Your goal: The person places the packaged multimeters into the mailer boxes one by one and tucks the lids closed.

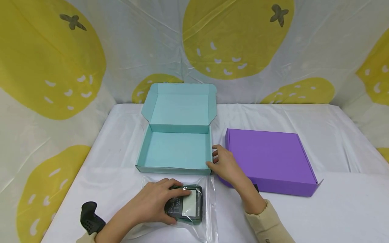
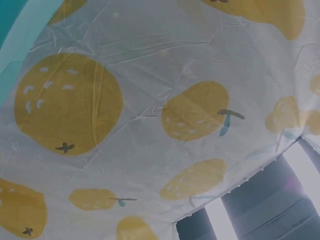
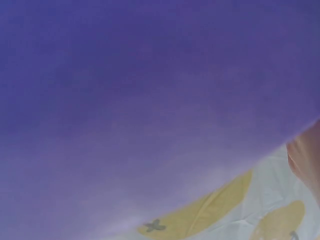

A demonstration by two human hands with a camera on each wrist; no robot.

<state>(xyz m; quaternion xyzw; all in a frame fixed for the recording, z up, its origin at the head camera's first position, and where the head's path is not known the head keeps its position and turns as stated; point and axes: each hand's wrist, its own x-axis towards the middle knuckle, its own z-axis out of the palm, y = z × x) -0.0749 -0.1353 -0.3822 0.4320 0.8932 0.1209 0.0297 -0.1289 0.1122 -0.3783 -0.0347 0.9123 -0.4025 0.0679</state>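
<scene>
My left hand grips a dark handheld meter with a pale screen, like a multimeter, through a clear zip bag. Its thumb lies at the near edge and a finger reaches over the screen; the hand covers the meter's left part. Just beyond stands a teal cardboard box, lid raised and nothing inside. At its right wall, my right hand pinches the side, thumb at the rim and curled fingers outside. In the right wrist view, part of the hand shows at the right edge.
A closed purple box lies right of the teal box, close beside my right forearm, and fills most of the right wrist view. White cloth covers the table. A fruit-print curtain hangs behind and at the sides.
</scene>
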